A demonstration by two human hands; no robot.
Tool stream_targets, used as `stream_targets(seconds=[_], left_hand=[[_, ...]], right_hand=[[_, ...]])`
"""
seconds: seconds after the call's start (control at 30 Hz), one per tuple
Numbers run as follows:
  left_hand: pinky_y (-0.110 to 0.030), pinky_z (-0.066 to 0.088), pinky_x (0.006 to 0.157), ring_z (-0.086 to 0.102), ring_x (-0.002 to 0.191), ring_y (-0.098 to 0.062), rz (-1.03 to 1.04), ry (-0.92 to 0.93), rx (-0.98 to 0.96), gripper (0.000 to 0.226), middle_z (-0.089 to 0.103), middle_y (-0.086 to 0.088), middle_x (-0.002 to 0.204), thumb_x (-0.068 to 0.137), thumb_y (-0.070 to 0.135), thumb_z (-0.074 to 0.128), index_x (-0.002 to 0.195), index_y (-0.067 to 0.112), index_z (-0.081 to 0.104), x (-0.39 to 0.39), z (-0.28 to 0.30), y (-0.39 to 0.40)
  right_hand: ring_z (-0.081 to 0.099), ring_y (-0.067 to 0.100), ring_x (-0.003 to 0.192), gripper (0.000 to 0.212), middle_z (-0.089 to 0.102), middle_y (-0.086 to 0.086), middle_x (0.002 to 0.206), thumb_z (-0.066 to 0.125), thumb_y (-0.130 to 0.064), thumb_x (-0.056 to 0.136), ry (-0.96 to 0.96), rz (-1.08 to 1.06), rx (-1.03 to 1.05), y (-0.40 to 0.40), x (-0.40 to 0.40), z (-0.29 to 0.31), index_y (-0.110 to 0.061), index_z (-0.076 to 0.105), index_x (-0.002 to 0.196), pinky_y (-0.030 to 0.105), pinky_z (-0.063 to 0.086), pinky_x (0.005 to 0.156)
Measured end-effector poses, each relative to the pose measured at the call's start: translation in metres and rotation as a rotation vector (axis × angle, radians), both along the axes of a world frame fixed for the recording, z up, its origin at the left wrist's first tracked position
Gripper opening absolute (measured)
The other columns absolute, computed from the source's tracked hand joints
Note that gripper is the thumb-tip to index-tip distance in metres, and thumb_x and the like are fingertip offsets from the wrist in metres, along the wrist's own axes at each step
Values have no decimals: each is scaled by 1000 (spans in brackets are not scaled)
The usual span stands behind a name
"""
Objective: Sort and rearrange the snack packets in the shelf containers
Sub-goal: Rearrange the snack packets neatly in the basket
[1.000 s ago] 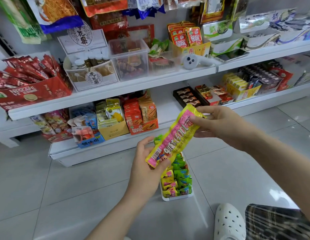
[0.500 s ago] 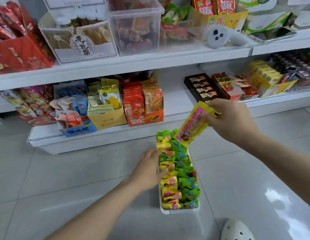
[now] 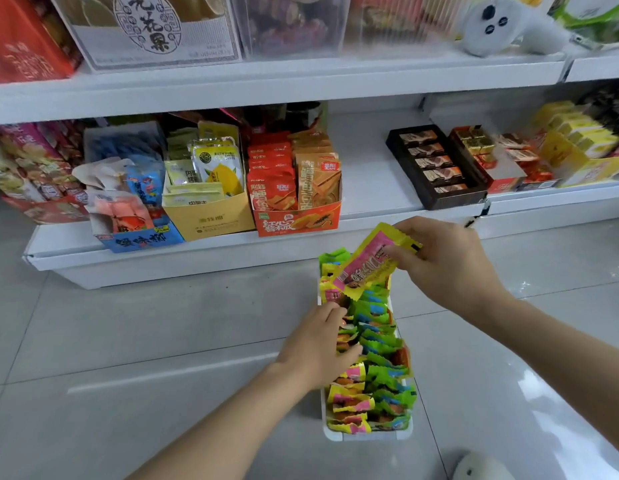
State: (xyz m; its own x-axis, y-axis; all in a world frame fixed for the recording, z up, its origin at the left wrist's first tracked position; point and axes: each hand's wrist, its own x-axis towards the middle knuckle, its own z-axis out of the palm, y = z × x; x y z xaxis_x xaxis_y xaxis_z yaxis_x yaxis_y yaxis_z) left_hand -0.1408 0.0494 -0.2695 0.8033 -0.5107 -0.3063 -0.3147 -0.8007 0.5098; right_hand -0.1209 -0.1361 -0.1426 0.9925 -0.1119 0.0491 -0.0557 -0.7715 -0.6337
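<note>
A narrow white tray (image 3: 366,436) stands on the tiled floor in front of the bottom shelf, packed with two rows of upright snack packets (image 3: 380,393), yellow-pink on the left and green-blue on the right. My right hand (image 3: 446,265) pinches a yellow-and-pink packet (image 3: 365,265) by its upper end, tilted, its lower end over the far part of the tray. My left hand (image 3: 318,344) lies against the left row, fingers reaching in among the packets and spreading them; it grips none that I can see.
The bottom shelf (image 3: 211,252) behind the tray carries a blue box, a yellow box (image 3: 211,216) and an orange box (image 3: 297,220) of snacks, with a black chocolate tray (image 3: 436,168) at right. A white shoe (image 3: 481,467) is at the lower right.
My left hand let go of the packet and went down to the tray's left row. My right hand lowered the packet toward the tray. The view moved closer and lower.
</note>
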Motion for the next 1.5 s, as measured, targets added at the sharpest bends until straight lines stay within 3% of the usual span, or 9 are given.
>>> stream_targets(seconds=[0.13, 0.17, 0.27, 0.47, 0.67, 0.93, 1.07, 1.27, 1.5], left_hand=[[-27, 25, 116, 20, 142, -11, -11, -7, -37, 70, 22, 6, 156, 96, 53, 44, 153, 16, 22, -4, -1, 5], [-26, 23, 116, 19, 143, -11, -12, -8, -41, 71, 21, 6, 157, 97, 53, 43, 153, 15, 22, -4, -1, 5], [-25, 18, 117, 15, 145, -11, -4, -17, -42, 74, 19, 4, 159, 96, 55, 43, 154, 15, 21, -5, -3, 5], [-24, 18, 119, 16, 144, -7, 2, 10, -122, 72, 20, 8, 159, 95, 54, 46, 153, 18, 24, -8, -10, 14], [-20, 12, 117, 11, 145, -5, 23, 4, -160, 71, 17, 10, 159, 96, 52, 46, 154, 20, 22, -12, -13, 14], [-21, 19, 116, 18, 143, -6, 38, -2, -195, 69, 24, 9, 155, 94, 50, 51, 151, 17, 29, -13, -17, 14], [-12, 17, 114, 22, 142, -4, 91, -7, -272, 66, 29, 9, 153, 92, 44, 58, 149, 17, 36, -14, -20, 17], [-28, 42, 105, 45, 125, -1, 155, 21, -367, 70, 37, 13, 140, 78, 61, 50, 136, 23, 52, -15, -24, 21], [-31, 45, 102, 45, 123, 1, 120, 34, -396, 66, 34, 17, 137, 82, 60, 51, 138, 23, 50, -15, -24, 24]], right_hand=[[63, 15, 66, 17, 70, -9, 82, 73, -26, 86, 26, 53, -53, 18, 0, -22, -22, 73, 102, 5, 38, 66], [63, 17, 70, 19, 73, -6, 87, 72, -26, 86, 51, 88, -75, 22, 1, -28, -21, 72, 105, 6, 39, 66], [66, 28, 95, 31, 73, 6, 108, 70, -24, 88, 165, 192, -126, 36, 7, -52, -18, 69, 119, 28, 47, 84], [59, 33, 111, 30, 71, 10, 113, 67, -20, 89, 192, 270, -249, 47, 35, -64, -22, 70, 119, 41, 48, 92], [57, 34, 114, 33, 70, 9, 117, 68, -25, 90, 204, 259, -294, 35, 35, -66, -22, 68, 123, 42, 47, 95], [66, 37, 89, 19, 75, 11, 90, 64, -13, 87, 16, 252, -278, 52, 34, -76, -19, 75, 102, 45, 54, 75], [66, 34, 97, 22, 74, 10, 97, 67, -23, 87, 124, 274, -320, 48, 25, -85, -23, 73, 109, 43, 53, 80], [61, 29, 109, 27, 69, 5, 112, 63, -34, 90, 255, 254, -398, 56, 16, -102, -30, 68, 116, 36, 50, 84], [62, 23, 106, 31, 72, 5, 109, 77, -28, 82, 313, 76, -165, 42, 21, -107, -15, 74, 110, 28, 45, 88]])
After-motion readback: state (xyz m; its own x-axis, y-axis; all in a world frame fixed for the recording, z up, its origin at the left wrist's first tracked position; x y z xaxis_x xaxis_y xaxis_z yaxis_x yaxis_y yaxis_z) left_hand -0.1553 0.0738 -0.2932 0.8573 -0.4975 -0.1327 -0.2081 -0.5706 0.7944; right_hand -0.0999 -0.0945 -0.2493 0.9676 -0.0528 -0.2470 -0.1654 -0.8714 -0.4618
